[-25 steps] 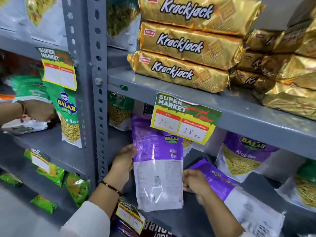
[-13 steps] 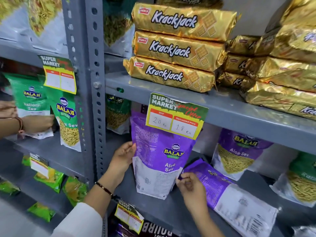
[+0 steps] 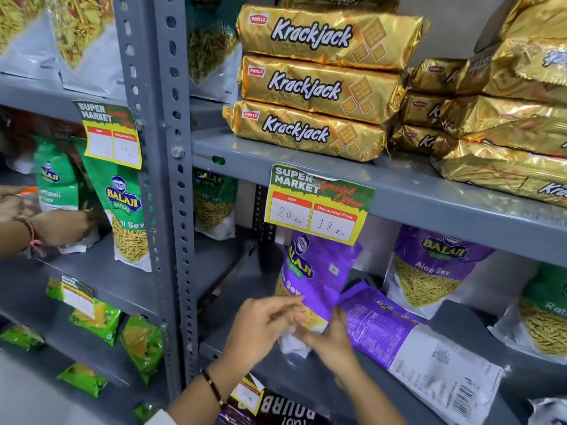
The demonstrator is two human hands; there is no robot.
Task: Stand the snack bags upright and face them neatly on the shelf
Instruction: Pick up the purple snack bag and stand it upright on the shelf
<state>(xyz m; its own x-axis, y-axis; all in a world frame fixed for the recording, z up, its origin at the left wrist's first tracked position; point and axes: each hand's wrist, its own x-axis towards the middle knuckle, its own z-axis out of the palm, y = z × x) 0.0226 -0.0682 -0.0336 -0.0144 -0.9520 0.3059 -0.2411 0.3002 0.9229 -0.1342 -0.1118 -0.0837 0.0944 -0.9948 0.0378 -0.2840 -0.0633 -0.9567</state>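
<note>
Grey shop shelf [image 3: 306,384]: left hand [image 3: 260,328] and right hand [image 3: 329,342] both grip an upright purple snack bag [image 3: 319,277] between them.

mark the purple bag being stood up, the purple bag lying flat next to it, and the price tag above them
Upright purple Aloo Sev bag [image 3: 319,268], head view: purple front panel.
Flat purple bag [image 3: 380,326], head view: purple upper half of its printed back.
Price tag [image 3: 316,207], head view: centre, between the two price boxes.

Price tag [image 3: 317,204] covers top of upright purple Aloo Sev bag [image 3: 316,277]; both hands [image 3: 264,326] motion-blurred, hiding its base. Grip not readable. Lying purple bag [image 3: 423,348] shows back only. Gold packs [image 3: 509,118] cut by right edge. Second person's hand [image 3: 61,227] blurred at left edge.
</note>
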